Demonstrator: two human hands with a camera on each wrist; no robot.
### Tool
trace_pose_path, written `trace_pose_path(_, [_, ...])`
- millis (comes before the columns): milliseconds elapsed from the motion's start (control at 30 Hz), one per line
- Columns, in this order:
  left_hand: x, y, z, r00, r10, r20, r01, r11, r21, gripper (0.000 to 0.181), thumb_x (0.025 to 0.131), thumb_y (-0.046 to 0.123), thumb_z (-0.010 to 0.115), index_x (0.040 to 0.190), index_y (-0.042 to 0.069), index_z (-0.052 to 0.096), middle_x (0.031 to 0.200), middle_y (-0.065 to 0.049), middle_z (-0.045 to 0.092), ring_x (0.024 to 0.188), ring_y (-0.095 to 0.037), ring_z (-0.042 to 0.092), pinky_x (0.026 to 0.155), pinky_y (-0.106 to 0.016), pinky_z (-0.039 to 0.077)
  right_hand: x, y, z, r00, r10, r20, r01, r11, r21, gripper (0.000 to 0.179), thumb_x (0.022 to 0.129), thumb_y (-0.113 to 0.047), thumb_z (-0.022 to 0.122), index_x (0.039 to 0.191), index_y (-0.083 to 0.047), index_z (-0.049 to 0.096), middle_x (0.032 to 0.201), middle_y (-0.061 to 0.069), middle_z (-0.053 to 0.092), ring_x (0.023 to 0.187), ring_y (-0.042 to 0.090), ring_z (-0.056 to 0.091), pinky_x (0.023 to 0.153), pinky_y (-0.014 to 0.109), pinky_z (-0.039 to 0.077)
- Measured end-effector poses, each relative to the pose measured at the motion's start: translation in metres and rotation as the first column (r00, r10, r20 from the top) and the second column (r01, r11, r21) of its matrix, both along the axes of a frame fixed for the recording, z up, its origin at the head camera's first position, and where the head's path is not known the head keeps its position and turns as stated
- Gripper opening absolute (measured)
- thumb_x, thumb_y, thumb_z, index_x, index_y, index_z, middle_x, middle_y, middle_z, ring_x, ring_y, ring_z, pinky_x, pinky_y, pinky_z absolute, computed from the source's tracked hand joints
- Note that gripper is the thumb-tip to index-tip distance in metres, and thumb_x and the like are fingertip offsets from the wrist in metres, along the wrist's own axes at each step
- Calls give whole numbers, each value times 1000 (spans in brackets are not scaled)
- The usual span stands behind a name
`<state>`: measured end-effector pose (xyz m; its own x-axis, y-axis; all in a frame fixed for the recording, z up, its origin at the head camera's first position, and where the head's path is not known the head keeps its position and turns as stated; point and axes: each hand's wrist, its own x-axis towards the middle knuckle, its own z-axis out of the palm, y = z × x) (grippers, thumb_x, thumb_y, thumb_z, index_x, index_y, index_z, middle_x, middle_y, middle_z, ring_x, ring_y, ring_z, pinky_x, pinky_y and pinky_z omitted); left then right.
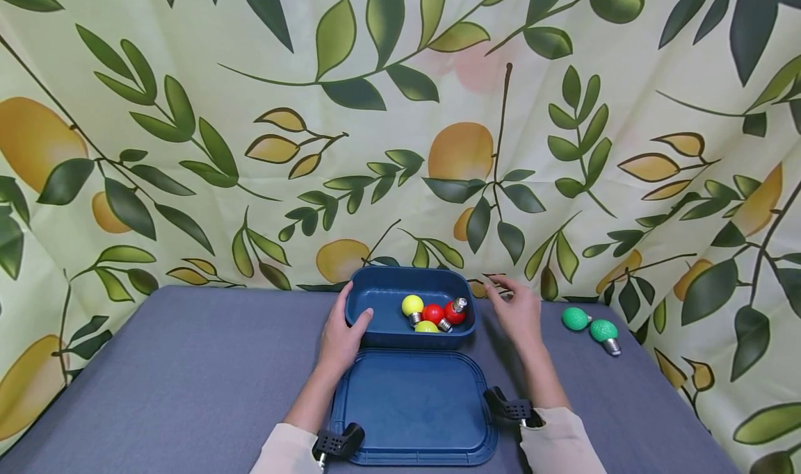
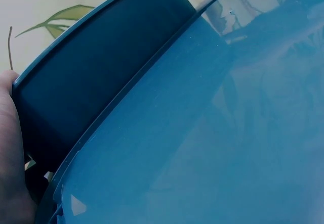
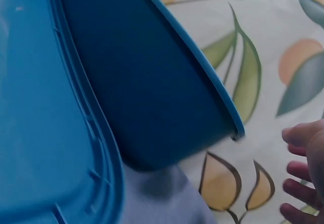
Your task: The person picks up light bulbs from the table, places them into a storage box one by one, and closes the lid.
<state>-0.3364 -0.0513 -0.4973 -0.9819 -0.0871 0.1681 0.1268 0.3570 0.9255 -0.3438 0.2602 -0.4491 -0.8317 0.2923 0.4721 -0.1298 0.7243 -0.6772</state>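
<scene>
A blue plastic box [image 1: 382,300] stands near the back of the table, its top uncovered. Two yellow light bulbs [image 1: 412,304] and two red light bulbs [image 1: 433,313] lie inside, toward its right half. My left hand [image 1: 341,331] holds the box at its left end, thumb over the front rim and fingers along the outer side. Off the box's right end, my right hand [image 1: 518,314] hovers with fingers loosely extended and nothing in them. The right wrist view shows those spread fingers [image 3: 298,171] apart from the box wall [image 3: 152,82].
A blue lid [image 1: 416,408] lies flat directly in front of the box, under and between the forearms. Two green light bulbs [image 1: 603,331] rest on the table [image 1: 206,377] to the right. A leaf-and-fruit patterned cloth [image 1: 388,126] hangs behind the table.
</scene>
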Motion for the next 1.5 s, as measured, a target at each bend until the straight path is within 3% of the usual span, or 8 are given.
trace_pose_path(167, [0,0,1,1000,2,0,-2,1000,1,67,99,32,63,159,30,32,165,-11,33,152,-37,32,119,-64,28,3,16,-1,996,-80,-39,79,997,-16,27,94,-21,70,114,-3,75,121,21,72,110,42,66,93,54,49])
trace_pose_path(400, [0,0,1,1000,2,-7,-2,1000,1,67,99,32,63,159,30,32,165,-11,33,152,-37,32,120,-64,28,5,27,-4,993,-116,-26,115,992,-43,28,95,-20,70,117,-3,74,126,23,68,123,43,59,106,57,42])
trace_pose_path(667, [-1,1,0,1000,-6,-7,6,1000,8,67,99,33,63,159,30,33,165,-10,33,152,-36,32,119,-63,28,7,36,-16,986,-163,-15,163,986,20,30,93,-17,70,117,1,72,128,27,66,122,46,56,105,59,40])
trace_pose_path(900, [-1,-1,-2,1000,1,3,-1,1000,21,67,99,33,63,158,32,32,166,-9,32,152,-36,32,120,-63,28,18,54,-27,986,-166,9,165,984,65,34,93,-17,69,121,3,69,136,28,59,129,47,50,110,60,36])
trace_pose_path(1100, [0,-2,0,1000,-4,2,4,1000,12,67,99,34,63,158,31,32,165,-10,33,152,-36,32,119,-63,28,27,74,-33,977,-214,-9,213,971,104,34,92,-15,70,120,4,69,135,28,59,129,48,48,108,62,36])
trace_pose_path(1500, [1,0,1,1000,0,6,0,1000,18,67,98,34,63,158,31,33,165,-10,33,152,-36,32,119,-63,28,32,94,-45,971,-236,44,233,971,53,45,92,-16,70,132,3,61,147,32,47,141,50,37,118,63,27])
